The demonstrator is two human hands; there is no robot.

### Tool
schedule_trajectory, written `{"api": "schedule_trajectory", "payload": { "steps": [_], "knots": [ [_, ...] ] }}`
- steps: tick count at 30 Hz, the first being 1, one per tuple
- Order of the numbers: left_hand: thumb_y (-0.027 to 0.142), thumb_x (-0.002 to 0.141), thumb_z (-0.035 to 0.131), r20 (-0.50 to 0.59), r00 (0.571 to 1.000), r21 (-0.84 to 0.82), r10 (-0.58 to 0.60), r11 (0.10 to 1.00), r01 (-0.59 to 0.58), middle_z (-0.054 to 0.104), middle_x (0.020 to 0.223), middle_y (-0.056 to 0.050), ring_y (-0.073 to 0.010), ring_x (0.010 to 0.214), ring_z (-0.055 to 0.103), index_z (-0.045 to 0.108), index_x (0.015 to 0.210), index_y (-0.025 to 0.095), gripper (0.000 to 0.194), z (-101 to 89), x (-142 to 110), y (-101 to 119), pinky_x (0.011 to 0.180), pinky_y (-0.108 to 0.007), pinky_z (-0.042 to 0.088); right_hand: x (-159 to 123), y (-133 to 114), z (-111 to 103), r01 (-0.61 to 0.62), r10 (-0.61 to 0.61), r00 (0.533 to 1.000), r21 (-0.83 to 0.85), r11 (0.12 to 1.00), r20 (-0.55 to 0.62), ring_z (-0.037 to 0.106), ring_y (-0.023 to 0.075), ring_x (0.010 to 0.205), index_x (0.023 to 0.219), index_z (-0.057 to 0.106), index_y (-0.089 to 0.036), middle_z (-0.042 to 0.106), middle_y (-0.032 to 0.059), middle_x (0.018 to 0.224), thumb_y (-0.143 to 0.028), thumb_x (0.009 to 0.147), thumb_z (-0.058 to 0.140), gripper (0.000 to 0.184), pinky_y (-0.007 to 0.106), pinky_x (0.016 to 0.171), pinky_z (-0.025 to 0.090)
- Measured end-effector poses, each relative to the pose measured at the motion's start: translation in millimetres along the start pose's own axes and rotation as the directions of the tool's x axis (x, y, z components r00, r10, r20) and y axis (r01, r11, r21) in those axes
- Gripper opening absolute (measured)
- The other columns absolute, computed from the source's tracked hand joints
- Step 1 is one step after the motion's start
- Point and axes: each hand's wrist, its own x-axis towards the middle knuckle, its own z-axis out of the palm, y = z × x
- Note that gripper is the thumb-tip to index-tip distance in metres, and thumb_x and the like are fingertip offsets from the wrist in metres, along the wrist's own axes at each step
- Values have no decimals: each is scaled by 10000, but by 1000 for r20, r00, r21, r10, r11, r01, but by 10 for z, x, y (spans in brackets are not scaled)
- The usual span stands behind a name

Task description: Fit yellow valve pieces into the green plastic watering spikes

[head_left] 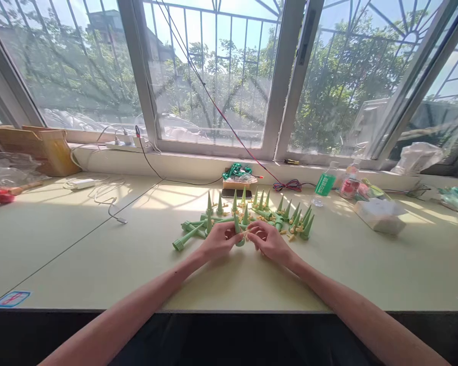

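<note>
My left hand [218,241] is closed around a green cone-shaped plastic spike [237,231], held upright over the pale table [99,254]. My right hand [267,240] pinches a small yellow piece [247,234] right beside the spike's side. Both hands meet at the table's middle. Behind them stand several more green spikes [290,213] upright in rows, and a few longer green spikes [187,238] lie flat to the left. Small yellow pieces [291,237] are scattered among them.
A cardboard box [41,147] sits at the far left, with a power strip [125,145] and white cable [107,195] on the sill. A green bottle [324,184], a white block [380,216] and plastic bags [418,156] lie at the right. A red wire [229,124] crosses the window.
</note>
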Motion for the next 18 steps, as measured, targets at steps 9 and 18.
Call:
{"api": "schedule_trajectory", "payload": {
  "steps": [9, 18],
  "knots": [
    [408, 838, 665, 34, 993, -134, -113, 984, 117, 606, 710, -50, -104, 603, 508, 694, 799, 76, 336, -17, 1, 71, 545, -212, 418, 7, 41, -22, 47, -48, 999, -27, 999, -26, 591, 102, 605, 1007, 614, -187, 623, 68, 1051, -376, 844, 667, 255, 242, 483, 496],
    [355, 854, 639, 90, 995, -44, -34, 998, 38, 589, 706, -35, -113, 621, 517, 671, 824, 92, 266, -31, -30, 16, 561, -222, 423, -16, 35, -30, 107, -113, 993, -174, 979, -24, 548, 113, 613, 1002, 628, -195, 632, 35, 879, -315, 837, 671, 209, 243, 528, 473]
  ]
}}
